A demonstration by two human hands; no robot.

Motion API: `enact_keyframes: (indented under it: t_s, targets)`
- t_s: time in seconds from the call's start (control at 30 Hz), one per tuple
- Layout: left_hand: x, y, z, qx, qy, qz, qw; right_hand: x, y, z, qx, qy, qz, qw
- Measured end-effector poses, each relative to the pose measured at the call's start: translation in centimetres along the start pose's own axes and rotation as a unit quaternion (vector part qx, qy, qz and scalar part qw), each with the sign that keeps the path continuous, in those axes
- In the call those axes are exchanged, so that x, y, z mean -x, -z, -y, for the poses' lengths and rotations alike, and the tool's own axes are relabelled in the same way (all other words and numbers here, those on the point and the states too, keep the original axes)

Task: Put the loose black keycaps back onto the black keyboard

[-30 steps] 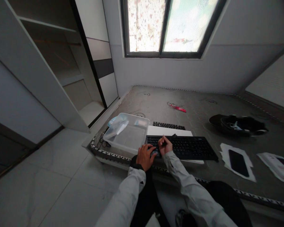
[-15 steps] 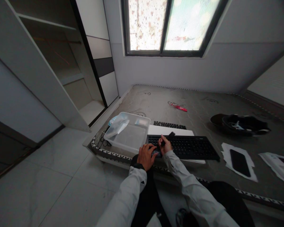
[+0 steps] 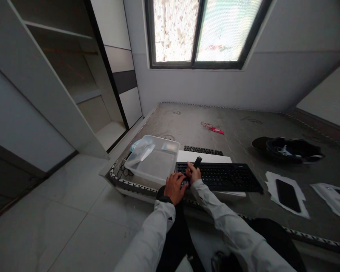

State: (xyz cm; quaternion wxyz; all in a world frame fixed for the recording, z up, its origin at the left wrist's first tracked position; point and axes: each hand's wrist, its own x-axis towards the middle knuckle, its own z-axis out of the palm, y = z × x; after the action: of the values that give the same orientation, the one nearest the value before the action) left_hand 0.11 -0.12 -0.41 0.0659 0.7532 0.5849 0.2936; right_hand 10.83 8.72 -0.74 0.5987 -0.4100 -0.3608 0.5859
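A black keyboard (image 3: 223, 176) lies on a white board (image 3: 204, 156) at the near edge of a grey mattress (image 3: 238, 132). My left hand (image 3: 174, 187) rests on the keyboard's left end with its fingers curled over the keys. My right hand (image 3: 193, 174) is closed on a small black tool (image 3: 197, 162) that sticks up and away from the keys near the left end. A second black keyboard (image 3: 203, 150) shows behind the white board.
A clear plastic tub (image 3: 153, 160) with a crumpled bag stands left of the keyboard, cables beside it. On the mattress lie a red wrapper (image 3: 214, 129), dark clothing (image 3: 289, 148) and two phones (image 3: 286, 189) on white paper. An open wardrobe (image 3: 59, 75) stands left.
My right hand has shifted left along the keyboard toward my left hand, and the black tool now points more upright. My left hand has barely moved.
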Motion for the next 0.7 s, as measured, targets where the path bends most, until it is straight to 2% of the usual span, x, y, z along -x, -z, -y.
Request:
enact_keyframes:
  t_s: [0.23, 0.43, 0.6, 0.7]
  targets:
    - [0.1, 0.2, -0.1, -0.01, 0.004, 0.01, 1.0, 0.7, -0.7, -0.2, 0.047, 0.017, 0.039, 0.998]
    - [0.1, 0.1, -0.1, -0.006, 0.01, 0.003, 1.0, 0.3, -1.2, 0.2, 0.043, 0.002, 0.025, 0.999]
    - [0.1, 0.2, -0.3, 0.002, 0.007, -0.008, 1.0, -0.3, -0.7, 0.6, 0.038, -0.019, 0.029, 0.999]
    - [0.1, 0.2, -0.4, 0.002, 0.005, -0.009, 1.0, -0.2, -0.6, 0.4, 0.047, -0.009, 0.022, 0.999]
